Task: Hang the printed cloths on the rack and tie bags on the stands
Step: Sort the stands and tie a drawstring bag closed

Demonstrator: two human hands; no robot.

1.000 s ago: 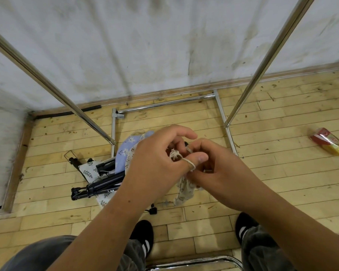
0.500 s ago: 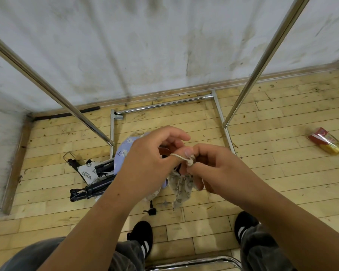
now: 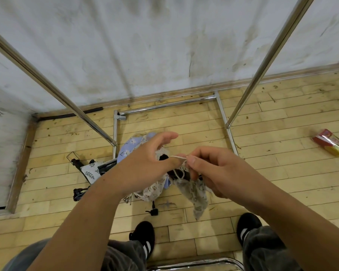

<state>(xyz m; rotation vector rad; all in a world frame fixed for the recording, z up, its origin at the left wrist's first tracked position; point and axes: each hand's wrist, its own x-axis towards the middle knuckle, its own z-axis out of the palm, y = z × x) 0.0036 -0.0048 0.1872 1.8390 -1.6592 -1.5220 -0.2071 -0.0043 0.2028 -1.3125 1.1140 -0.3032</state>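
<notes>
A small printed drawstring bag (image 3: 197,194) hangs below my hands at the middle of the view. My right hand (image 3: 213,169) pinches its white cord (image 3: 178,157) between thumb and forefinger. The cord runs taut to my left hand (image 3: 145,163), which holds the other end, its forefinger stretched forward. Beneath them on the floor lie a blue printed cloth (image 3: 132,146), a pale printed cloth (image 3: 153,189) and black tripod stands (image 3: 80,169). A chrome rack frames the scene, with slanted poles (image 3: 47,85) and a base frame (image 3: 164,105).
My two black shoes (image 3: 145,236) stand on the wooden floor near the bottom. A red and yellow packet (image 3: 332,145) lies at the right. A stained white wall runs across the back. A chrome bar (image 3: 194,264) curves along the bottom edge.
My hands have drawn apart, pulling the cord taut between them. The left forefinger has lifted and straightened. The bag hangs lower under the right hand.
</notes>
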